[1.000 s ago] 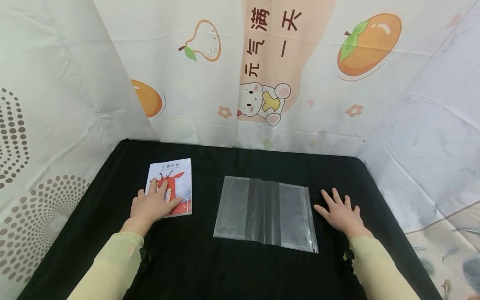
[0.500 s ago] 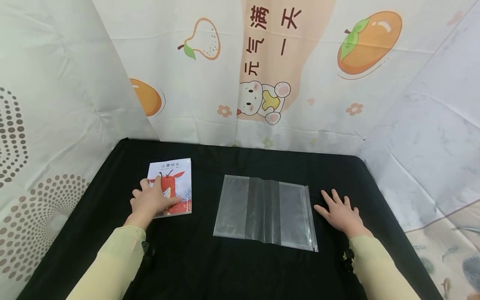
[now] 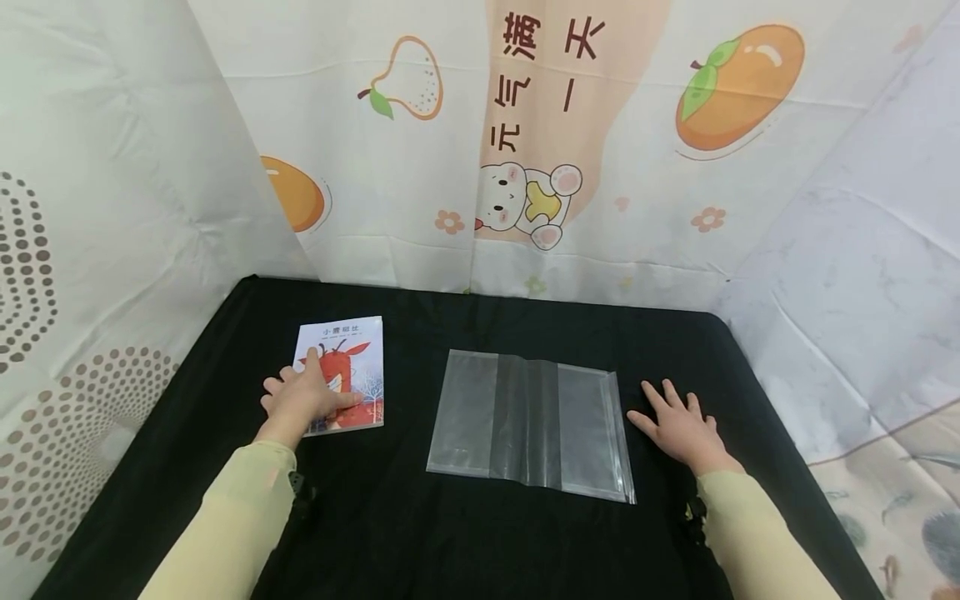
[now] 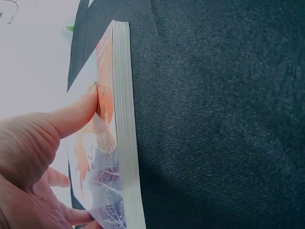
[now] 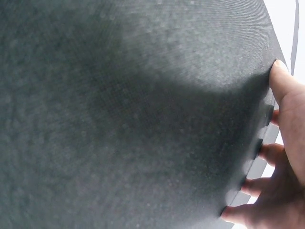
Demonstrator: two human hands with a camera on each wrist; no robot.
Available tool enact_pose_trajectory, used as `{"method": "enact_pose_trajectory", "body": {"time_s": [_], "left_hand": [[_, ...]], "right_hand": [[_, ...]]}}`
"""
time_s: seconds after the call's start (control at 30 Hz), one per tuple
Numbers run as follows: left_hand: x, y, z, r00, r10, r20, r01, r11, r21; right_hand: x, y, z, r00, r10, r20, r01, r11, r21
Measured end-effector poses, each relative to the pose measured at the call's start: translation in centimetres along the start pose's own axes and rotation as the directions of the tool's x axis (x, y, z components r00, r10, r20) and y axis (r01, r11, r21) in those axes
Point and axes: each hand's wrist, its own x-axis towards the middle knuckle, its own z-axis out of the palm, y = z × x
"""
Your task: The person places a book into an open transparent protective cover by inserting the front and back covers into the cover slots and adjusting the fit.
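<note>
A picture book (image 3: pixel 366 375) with a red deer on its pale cover lies flat at the left of the black table. My left hand (image 3: pixel 297 398) rests over its lower left part, thumb and index finger spread across the cover. In the left wrist view the thumb touches the cover of the book (image 4: pixel 125 124) near its thick page edge; other fingertips are partly hidden. At the right, my right hand (image 3: pixel 686 429) lies with spread fingers on the black cloth (image 5: pixel 143 119), holding nothing. A clear plastic book cover (image 3: pixel 588 429) lies spread flat between the hands, nearest the right one.
The black-clothed table (image 3: pixel 465 542) ends at a white printed curtain (image 3: pixel 337 100) behind. More fabric (image 3: pixel 97 125) hangs along the left side, and a pale marbled sheet (image 3: pixel 855 275) along the right.
My left hand has shifted slightly; its outer fingers have drawn back toward the book's left edge. Book, plastic cover and right hand look still.
</note>
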Motion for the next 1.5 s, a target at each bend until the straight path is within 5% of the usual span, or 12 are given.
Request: {"method": "enact_pose_trajectory", "body": {"time_s": [0.97, 1.2, 1.5], "left_hand": [[0.3, 0.6, -0.2, 0.998, 0.026, -0.058, -0.023, 0.999, 0.046], [0.8, 0.2, -0.4, 0.993, 0.054, -0.109, -0.044, 0.995, 0.093], [0.6, -0.1, -0.7, 0.969, 0.105, -0.223, -0.104, 0.994, 0.016]], "right_hand": [[0.0, 0.2, 0.0, 1.0, -0.008, -0.007, 0.008, 1.0, 0.004], [0.1, 0.2, 0.2, 1.0, -0.006, -0.002, 0.006, 1.0, 0.003], [0.2, 0.4, 0.1, 1.0, -0.006, -0.005, 0.006, 1.0, -0.003]]}}
